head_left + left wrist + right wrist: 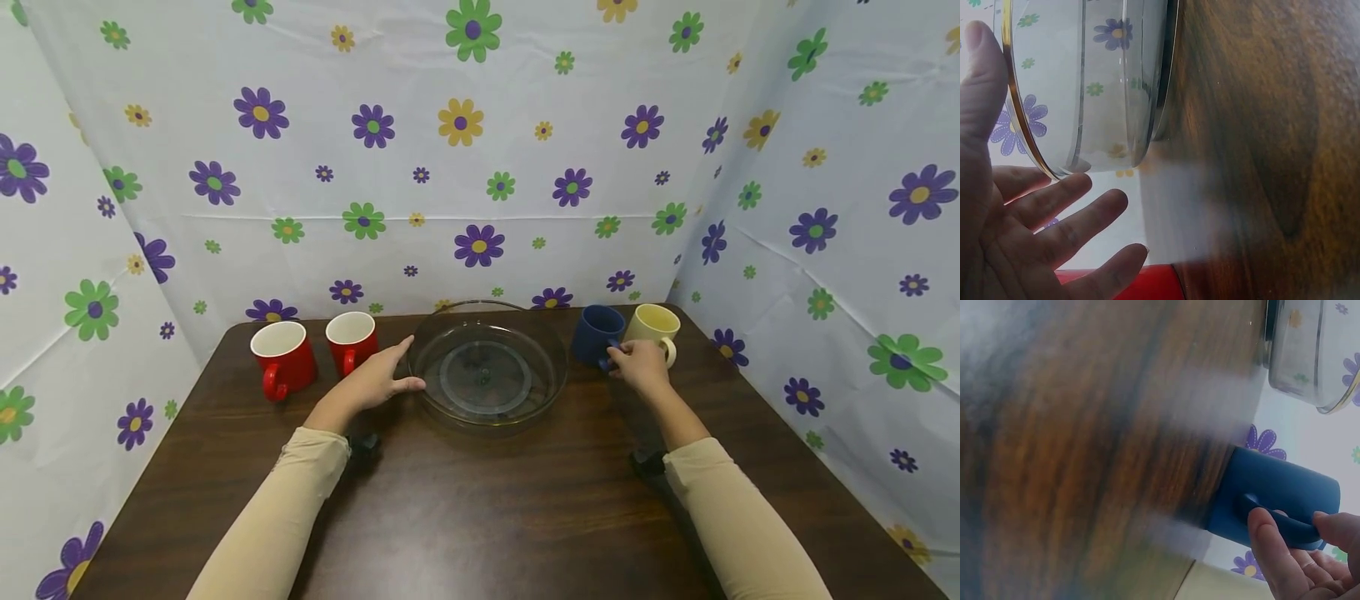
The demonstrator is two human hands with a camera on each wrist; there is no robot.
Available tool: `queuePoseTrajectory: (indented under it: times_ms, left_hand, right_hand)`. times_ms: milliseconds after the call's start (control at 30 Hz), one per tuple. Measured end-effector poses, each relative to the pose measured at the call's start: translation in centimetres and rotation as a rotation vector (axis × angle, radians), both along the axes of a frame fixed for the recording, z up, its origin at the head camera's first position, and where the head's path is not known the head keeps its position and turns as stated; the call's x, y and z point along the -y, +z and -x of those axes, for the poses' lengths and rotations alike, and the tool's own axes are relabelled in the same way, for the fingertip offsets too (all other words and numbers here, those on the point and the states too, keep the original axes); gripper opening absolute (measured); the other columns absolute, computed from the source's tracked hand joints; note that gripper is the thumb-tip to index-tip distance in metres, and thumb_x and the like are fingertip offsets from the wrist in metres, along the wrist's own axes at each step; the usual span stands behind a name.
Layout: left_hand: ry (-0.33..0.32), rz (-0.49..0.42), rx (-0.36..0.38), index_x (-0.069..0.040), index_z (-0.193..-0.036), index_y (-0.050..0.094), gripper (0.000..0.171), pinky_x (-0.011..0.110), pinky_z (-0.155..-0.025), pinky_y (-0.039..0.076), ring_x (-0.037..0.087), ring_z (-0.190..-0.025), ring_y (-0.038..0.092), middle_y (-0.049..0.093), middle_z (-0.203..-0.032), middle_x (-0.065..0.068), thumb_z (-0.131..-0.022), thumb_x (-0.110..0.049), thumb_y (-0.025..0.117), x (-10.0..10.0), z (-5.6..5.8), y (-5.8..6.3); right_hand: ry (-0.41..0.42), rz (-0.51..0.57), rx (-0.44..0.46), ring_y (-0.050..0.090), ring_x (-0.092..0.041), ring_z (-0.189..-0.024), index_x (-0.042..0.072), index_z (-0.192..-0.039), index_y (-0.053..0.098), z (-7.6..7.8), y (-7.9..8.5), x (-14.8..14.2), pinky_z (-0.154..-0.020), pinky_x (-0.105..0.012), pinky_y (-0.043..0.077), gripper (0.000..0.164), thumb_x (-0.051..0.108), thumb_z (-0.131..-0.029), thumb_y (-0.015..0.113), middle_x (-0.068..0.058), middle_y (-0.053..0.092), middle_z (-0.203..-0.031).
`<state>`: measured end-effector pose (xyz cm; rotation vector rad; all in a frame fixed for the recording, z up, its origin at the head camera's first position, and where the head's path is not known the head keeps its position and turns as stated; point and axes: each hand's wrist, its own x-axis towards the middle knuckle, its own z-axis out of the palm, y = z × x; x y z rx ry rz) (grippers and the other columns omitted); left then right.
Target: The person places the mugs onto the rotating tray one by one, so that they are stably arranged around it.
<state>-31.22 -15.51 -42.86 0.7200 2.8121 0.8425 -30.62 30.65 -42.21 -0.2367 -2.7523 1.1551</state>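
A clear glass bowl (pixel 487 387), wide and round, stands at the middle of the table. My left hand (pixel 377 375) lies at the bowl's left side with fingers spread and fairly straight. In the left wrist view, the thumb and fingertips (pixel 1075 183) are at the bowl's rim; whether all of them touch it I cannot tell. My right hand (pixel 641 365) pinches the handle (pixel 1288 526) of a blue mug (pixel 597 333) between thumb and fingers. That mug stands upright on the table, right of the bowl. Just behind the right hand is a yellow mug (pixel 656 323).
Two red mugs with white insides stand left of the bowl: one at the far left (pixel 288 358) and one nearer (pixel 352 340) to my left hand. A floral sheet (pixel 420 192) hangs behind the dark wooden table (pixel 480 517) and along its sides.
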Motion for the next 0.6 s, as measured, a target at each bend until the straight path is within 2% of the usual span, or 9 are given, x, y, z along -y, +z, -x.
queuePoseTrajectory:
  times_ms: [200, 600]
  left_hand:
    - [-0.001, -0.006, -0.006, 0.006, -0.158, 0.020, 0.092, 0.059, -0.118, 0.027, 0.045, -0.146, 0.032, 0.027, -0.161, 0.027, -0.094, -0.034, 0.073, 0.0, -0.2, 0.1]
    - [0.000, -0.003, 0.003, 0.006, -0.158, 0.020, 0.093, 0.059, -0.117, 0.027, 0.045, -0.147, 0.032, 0.027, -0.161, 0.028, -0.094, -0.035, 0.072, 0.0, -0.2, 0.1]
  right_hand:
    - [0.008, 0.007, -0.013, 0.076, -0.026, -0.072, -0.015, -0.107, 0.069, 0.0, 0.1, -0.1, -0.056, -0.021, 0.057, 0.033, 0.016, -0.104, 0.059, -0.027, 0.074, -0.097]
    - [0.043, 0.016, -0.021, 0.075, -0.039, -0.084, -0.017, -0.108, 0.067, -0.1, 1.0, -0.2, -0.057, -0.020, 0.056, 0.033, 0.015, -0.104, 0.057, -0.028, 0.073, -0.099]
